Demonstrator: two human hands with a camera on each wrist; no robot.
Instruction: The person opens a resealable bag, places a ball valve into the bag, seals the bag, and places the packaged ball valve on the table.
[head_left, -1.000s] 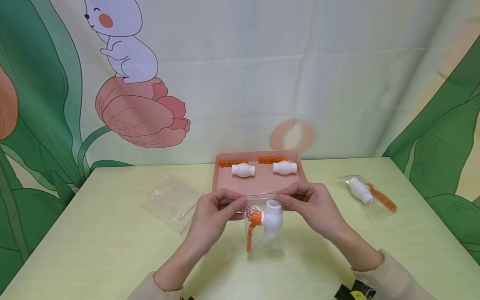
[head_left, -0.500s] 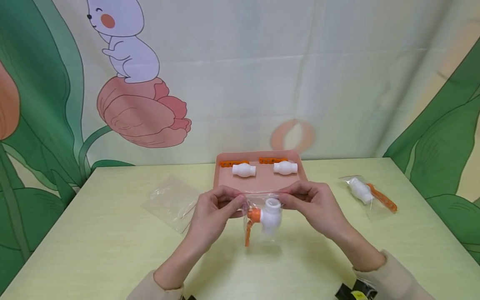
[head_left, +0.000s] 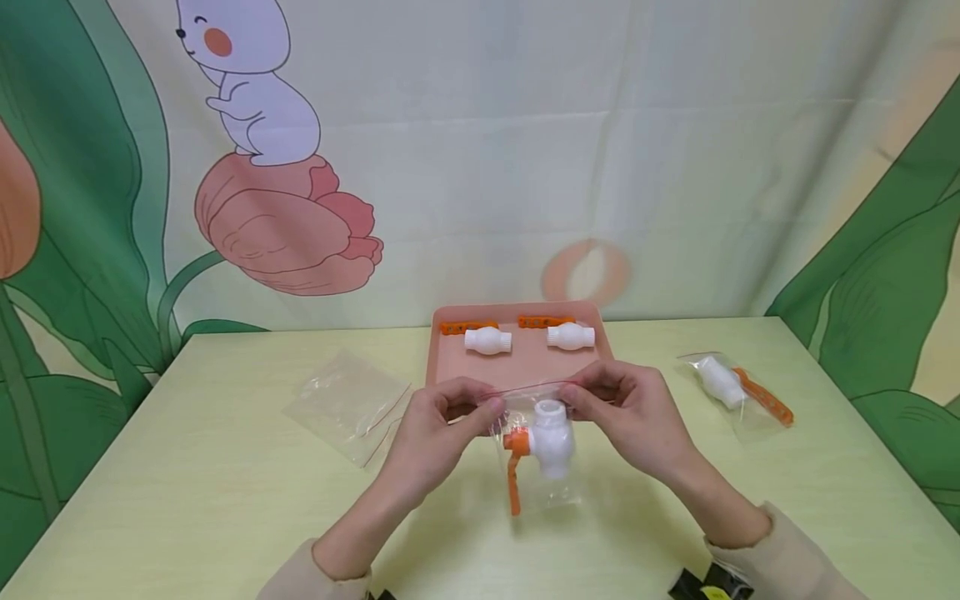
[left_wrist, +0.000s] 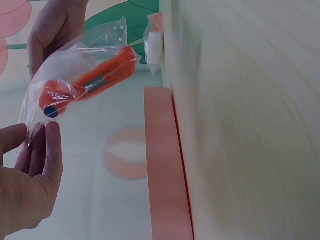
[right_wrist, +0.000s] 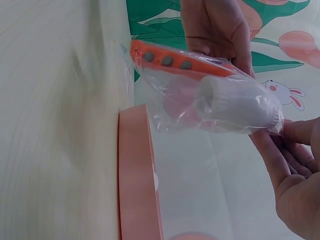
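A clear zip bag (head_left: 564, 493) with a red seal line hangs above the table between both hands. Inside it lie a white plastic ball valve body (head_left: 553, 442) and an orange lever handle (head_left: 513, 483); whether the two are joined I cannot tell. My left hand (head_left: 438, 429) pinches the bag's top left corner between thumb and fingers. At the top right corner my right hand (head_left: 633, 412) pinches the same edge. In the left wrist view the orange handle (left_wrist: 105, 75) shows through the film, and the white valve body (right_wrist: 240, 105) faces the right wrist camera.
Behind the hands, a pink tray (head_left: 450, 367) bears two white valve bodies (head_left: 488, 340) and two orange handles (head_left: 546, 321). Flat clear bags (head_left: 345, 404) lie on the table at left. A bagged valve (head_left: 722, 381) with its orange handle (head_left: 765, 397) lies at right.
Both hands keep their pinch on the bag's top edge. The bag with the valve inside has swung slightly right and lower, and the left hand has shifted a little right.
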